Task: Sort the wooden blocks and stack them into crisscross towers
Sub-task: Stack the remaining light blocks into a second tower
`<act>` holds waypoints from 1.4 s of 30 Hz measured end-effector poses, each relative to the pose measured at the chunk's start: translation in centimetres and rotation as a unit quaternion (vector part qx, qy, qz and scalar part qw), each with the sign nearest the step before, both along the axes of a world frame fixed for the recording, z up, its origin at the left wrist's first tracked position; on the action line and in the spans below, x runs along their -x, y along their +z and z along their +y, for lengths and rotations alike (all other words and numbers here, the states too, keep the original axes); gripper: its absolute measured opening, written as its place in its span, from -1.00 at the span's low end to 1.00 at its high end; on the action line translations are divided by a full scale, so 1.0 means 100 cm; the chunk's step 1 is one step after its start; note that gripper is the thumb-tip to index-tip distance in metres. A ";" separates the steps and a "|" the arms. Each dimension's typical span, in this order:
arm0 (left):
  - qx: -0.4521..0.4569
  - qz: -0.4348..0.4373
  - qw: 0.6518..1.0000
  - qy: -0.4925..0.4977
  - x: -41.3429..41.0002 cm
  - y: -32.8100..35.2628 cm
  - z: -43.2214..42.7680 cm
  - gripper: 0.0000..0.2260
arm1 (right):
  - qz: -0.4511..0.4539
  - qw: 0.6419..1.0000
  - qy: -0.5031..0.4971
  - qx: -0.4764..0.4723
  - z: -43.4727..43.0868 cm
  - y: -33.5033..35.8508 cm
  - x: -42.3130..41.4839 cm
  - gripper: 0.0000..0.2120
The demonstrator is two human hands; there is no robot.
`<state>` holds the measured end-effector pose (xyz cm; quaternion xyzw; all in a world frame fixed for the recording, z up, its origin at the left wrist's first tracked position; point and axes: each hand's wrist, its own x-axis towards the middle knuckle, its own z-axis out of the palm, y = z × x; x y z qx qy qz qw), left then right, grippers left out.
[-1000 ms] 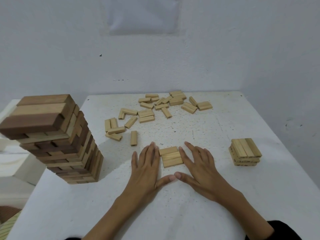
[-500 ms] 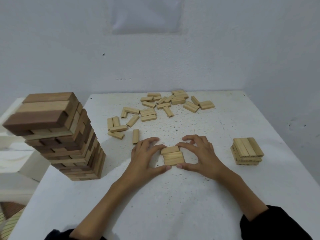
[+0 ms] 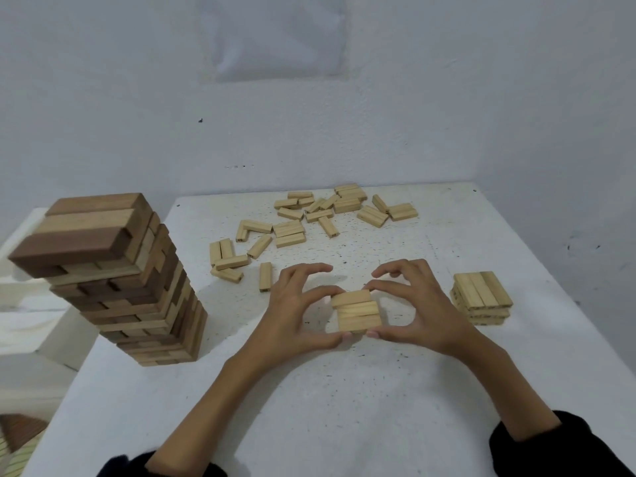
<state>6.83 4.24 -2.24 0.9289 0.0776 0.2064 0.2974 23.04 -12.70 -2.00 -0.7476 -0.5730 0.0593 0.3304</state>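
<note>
Your left hand (image 3: 296, 315) and right hand (image 3: 423, 311) each pinch the three-block row (image 3: 358, 313), grip narrow between thumb and forefinger, near the middle of the surface (image 3: 344, 407). A short stack (image 3: 481, 297) sits to its right, the tall tower (image 3: 113, 280) left, loose blocks (image 3: 309, 222) far.

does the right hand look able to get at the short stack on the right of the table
Probably yes, once it lets go: the right hand pinches the row of three blocks along with the left hand, but only bare table lies between it and the short stack.
</note>
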 end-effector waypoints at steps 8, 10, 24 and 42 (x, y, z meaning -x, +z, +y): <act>-0.059 -0.021 0.997 -0.054 -0.046 0.027 -0.025 -0.49 | -0.022 0.998 -0.056 0.000 -0.041 0.024 -0.030 -0.41; -0.058 -0.023 0.996 -0.066 -0.062 0.031 -0.035 -0.49 | -0.006 0.997 -0.074 0.016 -0.053 0.028 -0.041 -0.44; -0.079 -0.024 0.991 -0.108 -0.148 0.022 -0.088 -0.40 | 0.073 0.986 -0.136 0.066 -0.116 0.028 -0.097 -0.51; 0.621 0.049 0.782 0.016 -0.122 0.036 -0.153 -0.49 | 0.512 0.804 -0.227 -0.201 -0.086 -0.002 -0.046 -0.28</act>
